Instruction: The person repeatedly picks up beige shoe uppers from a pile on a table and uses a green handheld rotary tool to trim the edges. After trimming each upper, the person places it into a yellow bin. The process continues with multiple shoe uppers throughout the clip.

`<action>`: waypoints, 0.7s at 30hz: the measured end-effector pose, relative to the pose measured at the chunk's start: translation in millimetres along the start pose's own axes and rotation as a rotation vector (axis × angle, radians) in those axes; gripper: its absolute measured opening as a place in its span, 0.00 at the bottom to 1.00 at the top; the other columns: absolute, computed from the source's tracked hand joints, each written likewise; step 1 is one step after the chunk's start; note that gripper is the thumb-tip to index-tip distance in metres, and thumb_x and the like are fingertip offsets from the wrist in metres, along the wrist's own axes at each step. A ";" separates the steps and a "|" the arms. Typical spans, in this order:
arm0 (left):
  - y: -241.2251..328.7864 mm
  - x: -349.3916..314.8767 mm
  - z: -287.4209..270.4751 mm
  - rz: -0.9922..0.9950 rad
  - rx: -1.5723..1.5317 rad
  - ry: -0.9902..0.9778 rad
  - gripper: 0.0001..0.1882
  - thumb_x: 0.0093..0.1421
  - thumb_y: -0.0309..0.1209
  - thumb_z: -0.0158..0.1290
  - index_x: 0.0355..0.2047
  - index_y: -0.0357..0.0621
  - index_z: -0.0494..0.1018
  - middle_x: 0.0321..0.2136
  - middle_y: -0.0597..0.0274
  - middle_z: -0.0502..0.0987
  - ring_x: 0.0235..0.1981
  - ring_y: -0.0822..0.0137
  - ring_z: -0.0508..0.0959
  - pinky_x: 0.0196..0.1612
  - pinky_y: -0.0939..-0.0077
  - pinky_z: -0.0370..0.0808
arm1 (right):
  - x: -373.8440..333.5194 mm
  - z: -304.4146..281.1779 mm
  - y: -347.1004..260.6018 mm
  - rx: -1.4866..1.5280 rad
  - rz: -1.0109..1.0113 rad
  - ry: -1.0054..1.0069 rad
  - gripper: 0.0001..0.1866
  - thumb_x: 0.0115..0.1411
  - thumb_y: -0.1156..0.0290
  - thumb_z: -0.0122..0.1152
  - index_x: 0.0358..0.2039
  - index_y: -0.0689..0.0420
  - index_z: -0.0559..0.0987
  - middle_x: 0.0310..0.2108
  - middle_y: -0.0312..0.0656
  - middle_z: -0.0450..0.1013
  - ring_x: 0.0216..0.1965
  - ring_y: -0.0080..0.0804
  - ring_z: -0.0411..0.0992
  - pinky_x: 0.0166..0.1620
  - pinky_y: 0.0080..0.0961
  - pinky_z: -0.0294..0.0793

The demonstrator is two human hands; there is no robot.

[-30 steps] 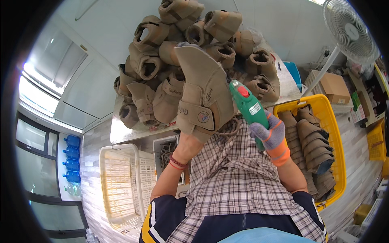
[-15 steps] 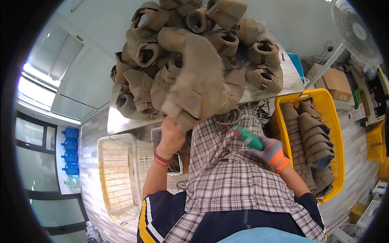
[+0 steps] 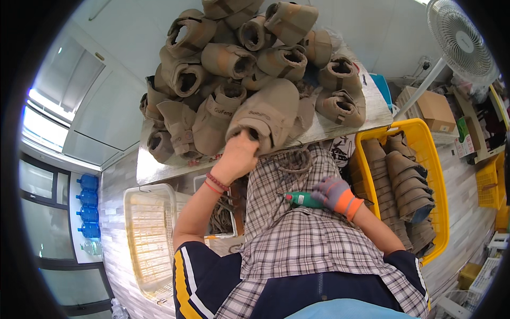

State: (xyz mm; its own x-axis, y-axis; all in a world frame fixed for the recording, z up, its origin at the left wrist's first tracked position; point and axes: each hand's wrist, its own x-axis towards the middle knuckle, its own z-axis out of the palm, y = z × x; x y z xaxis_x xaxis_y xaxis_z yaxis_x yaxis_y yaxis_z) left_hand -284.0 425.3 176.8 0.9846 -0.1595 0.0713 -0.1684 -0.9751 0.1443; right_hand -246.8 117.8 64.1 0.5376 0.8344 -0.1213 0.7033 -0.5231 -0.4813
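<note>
My bare left hand [image 3: 237, 158] has its fingers tucked into the opening of a grey-brown shoe upper [image 3: 276, 109]. The upper lies toe away from me at the near edge of the pile on the table. In my right hand [image 3: 340, 195], which wears a grey and orange glove, is a green bottle-shaped thing with a red tip [image 3: 305, 200]. Its tip points left above my plaid apron [image 3: 297, 234]. A loop of brown fuzzy trim [image 3: 296, 161] rests on my lap, just below the table edge.
Piled shoe uppers [image 3: 186, 80] cover much of the table [image 3: 154, 173]. To the right, a yellow basket [image 3: 445, 212] holds nested uppers; a white basket [image 3: 149, 187] stands at left. Beyond are a fan [image 3: 462, 40], a cardboard box [image 3: 433, 106] and blue water bottles [image 3: 89, 199].
The blurred upper in my left hand has come down to rest at the pile's near edge. My right hand has lowered slightly leftward, and the green thing has turned more level.
</note>
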 end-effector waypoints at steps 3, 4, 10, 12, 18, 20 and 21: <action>-15.9 -0.9 2.7 -0.051 -0.040 0.138 0.11 0.40 0.26 0.55 0.27 0.34 0.75 0.36 0.38 0.71 0.40 0.41 0.72 0.45 0.55 0.71 | 16.8 -8.1 3.8 0.027 0.160 0.112 0.25 0.54 0.48 0.58 0.46 0.52 0.76 0.40 0.47 0.73 0.43 0.43 0.71 0.45 0.37 0.72; -18.6 0.4 1.0 -0.065 -0.061 0.104 0.12 0.40 0.26 0.55 0.27 0.34 0.76 0.36 0.38 0.71 0.40 0.41 0.72 0.45 0.55 0.71 | 22.2 -5.3 8.4 0.008 0.127 0.248 0.26 0.54 0.49 0.59 0.47 0.52 0.76 0.42 0.48 0.72 0.43 0.44 0.70 0.46 0.37 0.71; -30.5 16.3 6.1 -0.031 -0.004 -0.026 0.19 0.40 0.27 0.57 0.35 0.32 0.75 0.40 0.42 0.73 0.45 0.45 0.71 0.48 0.59 0.70 | 57.9 -11.8 17.6 0.136 0.100 0.322 0.27 0.49 0.53 0.66 0.48 0.51 0.76 0.45 0.49 0.71 0.46 0.46 0.69 0.50 0.36 0.69; -35.8 17.0 9.0 0.072 0.025 -0.007 0.17 0.39 0.27 0.57 0.32 0.32 0.75 0.37 0.44 0.74 0.43 0.45 0.72 0.46 0.58 0.70 | 61.2 4.6 17.3 -0.004 -0.098 0.263 0.23 0.49 0.55 0.66 0.45 0.52 0.78 0.43 0.45 0.71 0.43 0.45 0.70 0.46 0.36 0.71; -36.9 15.7 13.1 0.155 0.063 -0.043 0.12 0.41 0.26 0.57 0.28 0.34 0.72 0.31 0.47 0.74 0.38 0.46 0.73 0.42 0.57 0.70 | 86.3 26.4 36.1 0.109 -0.141 0.466 0.08 0.51 0.65 0.64 0.27 0.55 0.80 0.34 0.41 0.73 0.35 0.43 0.72 0.38 0.38 0.72; -19.1 5.1 -24.0 0.195 -0.066 0.057 0.10 0.44 0.24 0.55 0.29 0.33 0.70 0.29 0.46 0.74 0.36 0.45 0.73 0.41 0.57 0.70 | 90.0 18.0 30.8 0.411 -0.099 0.754 0.05 0.52 0.72 0.63 0.28 0.57 0.77 0.32 0.43 0.71 0.33 0.40 0.71 0.36 0.34 0.71; -12.8 -1.9 -43.1 0.130 -0.130 -0.009 0.12 0.47 0.25 0.56 0.32 0.33 0.70 0.30 0.45 0.75 0.35 0.44 0.73 0.38 0.60 0.70 | 92.2 14.4 29.4 0.528 -0.012 0.814 0.05 0.52 0.73 0.63 0.29 0.58 0.77 0.32 0.43 0.71 0.33 0.39 0.71 0.36 0.32 0.71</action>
State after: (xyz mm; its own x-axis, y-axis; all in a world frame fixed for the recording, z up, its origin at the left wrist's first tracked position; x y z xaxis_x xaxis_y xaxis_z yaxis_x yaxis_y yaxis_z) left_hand -285.7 444.8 217.3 0.9544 -0.2852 0.0887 -0.2986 -0.9180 0.2611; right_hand -183.3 181.8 26.2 0.8286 0.3600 0.4287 0.5183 -0.2040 -0.8305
